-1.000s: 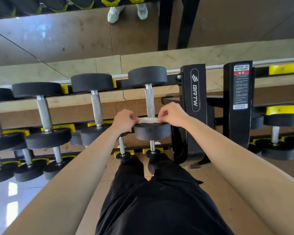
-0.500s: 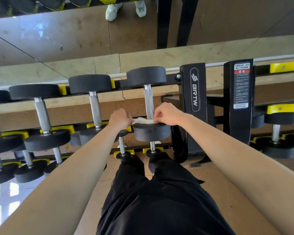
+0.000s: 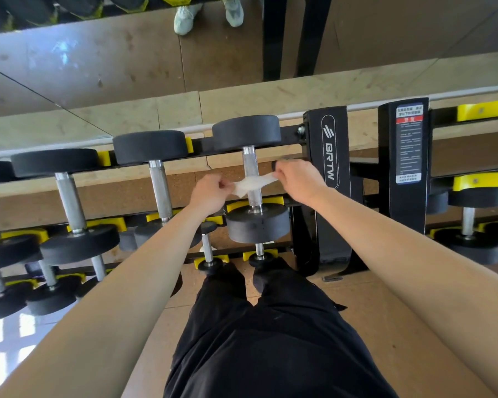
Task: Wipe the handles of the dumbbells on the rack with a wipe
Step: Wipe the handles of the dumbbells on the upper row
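- Spanning the bar: one white wipe (image 3: pixel 253 182), pulled into a taut strip between the two hands and laid over the handle (image 3: pixel 250 162) of the rightmost dumbbell (image 3: pixel 258 224) on the top tier of the rack (image 3: pixel 329 156).
- Left hand (image 3: pixel 210 191): fingers curled, pinching the wipe's left end, just left of the handle.
- Right hand (image 3: pixel 298 182): fingers curled, pinching the wipe's right end, just right of the handle and close beside the black rack upright.
- Reason for the hold, as judged: an end in each hand keeps the strip tight against the knurled metal, so it can be drawn side to side or slid along the bar. A slack wipe would only skim it. Whether the strip wraps under the bar cannot be told.
- Handle, long axis: near to far, with the near head low and toward the person and the far head up by the back rail below the mirror (image 3: pixel 98 67).
- Support: the near end sits at a yellow cradle (image 3: pixel 273 201). This leaves the bar bare and reachable from above.
- Wipe, long axis: left to right, square across the handle, crossing it about mid-length. Bare metal shows on both the far and near sides of the crossing.
- Neighbouring dumbbells (image 3: pixel 160 191): to the left on the same tier, handles parallel, touched by neither hand.
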`<state>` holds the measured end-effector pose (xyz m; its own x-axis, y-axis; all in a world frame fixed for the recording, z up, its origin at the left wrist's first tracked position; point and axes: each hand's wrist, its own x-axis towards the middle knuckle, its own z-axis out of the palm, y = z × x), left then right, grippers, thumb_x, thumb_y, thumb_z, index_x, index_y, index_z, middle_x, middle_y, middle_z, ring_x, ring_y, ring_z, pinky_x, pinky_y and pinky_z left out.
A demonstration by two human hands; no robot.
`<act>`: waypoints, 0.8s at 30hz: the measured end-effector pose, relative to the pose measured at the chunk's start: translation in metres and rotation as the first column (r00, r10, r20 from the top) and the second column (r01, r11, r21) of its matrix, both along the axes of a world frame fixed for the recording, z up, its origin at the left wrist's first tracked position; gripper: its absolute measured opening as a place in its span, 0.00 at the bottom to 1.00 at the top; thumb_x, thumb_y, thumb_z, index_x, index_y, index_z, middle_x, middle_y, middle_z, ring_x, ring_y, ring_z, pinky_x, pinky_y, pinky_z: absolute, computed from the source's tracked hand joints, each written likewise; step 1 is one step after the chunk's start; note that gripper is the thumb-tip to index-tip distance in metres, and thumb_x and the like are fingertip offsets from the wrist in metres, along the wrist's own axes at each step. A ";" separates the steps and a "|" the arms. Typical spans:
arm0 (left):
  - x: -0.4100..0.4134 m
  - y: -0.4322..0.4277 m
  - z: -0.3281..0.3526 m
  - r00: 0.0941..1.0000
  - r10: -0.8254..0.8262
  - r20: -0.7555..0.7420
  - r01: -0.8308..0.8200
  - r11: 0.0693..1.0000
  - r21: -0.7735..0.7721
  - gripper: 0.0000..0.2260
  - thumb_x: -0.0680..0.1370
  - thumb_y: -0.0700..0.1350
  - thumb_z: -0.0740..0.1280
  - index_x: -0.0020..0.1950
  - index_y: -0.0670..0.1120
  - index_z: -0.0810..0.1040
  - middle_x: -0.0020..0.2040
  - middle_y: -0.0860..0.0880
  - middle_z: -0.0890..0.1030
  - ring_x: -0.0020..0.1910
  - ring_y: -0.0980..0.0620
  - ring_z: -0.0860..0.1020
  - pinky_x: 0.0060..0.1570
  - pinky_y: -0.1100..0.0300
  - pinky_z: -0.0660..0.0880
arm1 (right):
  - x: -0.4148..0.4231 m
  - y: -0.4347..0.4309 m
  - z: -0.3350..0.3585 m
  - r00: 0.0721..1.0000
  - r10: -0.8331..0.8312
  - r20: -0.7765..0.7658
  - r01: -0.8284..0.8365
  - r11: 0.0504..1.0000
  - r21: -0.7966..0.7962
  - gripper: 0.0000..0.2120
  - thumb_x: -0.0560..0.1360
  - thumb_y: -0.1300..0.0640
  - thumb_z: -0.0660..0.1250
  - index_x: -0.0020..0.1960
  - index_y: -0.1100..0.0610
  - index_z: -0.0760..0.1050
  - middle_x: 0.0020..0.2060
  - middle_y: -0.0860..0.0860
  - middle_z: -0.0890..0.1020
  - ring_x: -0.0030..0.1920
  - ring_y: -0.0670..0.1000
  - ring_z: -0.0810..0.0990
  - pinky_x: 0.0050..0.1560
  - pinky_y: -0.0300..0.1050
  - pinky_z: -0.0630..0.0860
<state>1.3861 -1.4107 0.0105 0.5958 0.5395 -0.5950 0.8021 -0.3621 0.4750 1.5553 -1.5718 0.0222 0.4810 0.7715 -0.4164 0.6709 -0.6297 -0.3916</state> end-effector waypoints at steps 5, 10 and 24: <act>0.012 0.005 0.004 0.980 0.119 0.162 -0.129 0.990 0.053 0.06 0.82 0.49 0.66 0.53 0.48 0.79 0.48 0.52 0.80 0.46 0.52 0.78 0.41 0.60 0.73 | 0.000 0.000 -0.002 0.986 -0.098 0.138 0.094 0.995 0.038 0.16 0.84 0.47 0.57 0.49 0.57 0.75 0.37 0.49 0.74 0.37 0.53 0.74 0.38 0.44 0.65; 0.029 0.003 0.005 0.792 0.589 0.160 -0.586 0.807 -0.066 0.09 0.81 0.51 0.67 0.55 0.47 0.81 0.50 0.50 0.82 0.50 0.51 0.80 0.47 0.59 0.73 | -0.013 0.028 0.004 0.944 -0.173 0.281 0.159 0.985 0.074 0.17 0.85 0.49 0.55 0.50 0.57 0.78 0.34 0.51 0.76 0.35 0.58 0.79 0.35 0.45 0.66; 0.056 -0.008 0.005 0.527 0.846 0.082 -0.767 0.515 -0.383 0.06 0.79 0.48 0.71 0.44 0.48 0.81 0.43 0.52 0.82 0.44 0.55 0.77 0.48 0.59 0.71 | 0.000 0.037 0.000 0.906 -0.336 0.256 0.345 0.939 0.012 0.25 0.83 0.41 0.54 0.48 0.59 0.80 0.40 0.56 0.82 0.43 0.61 0.81 0.38 0.48 0.68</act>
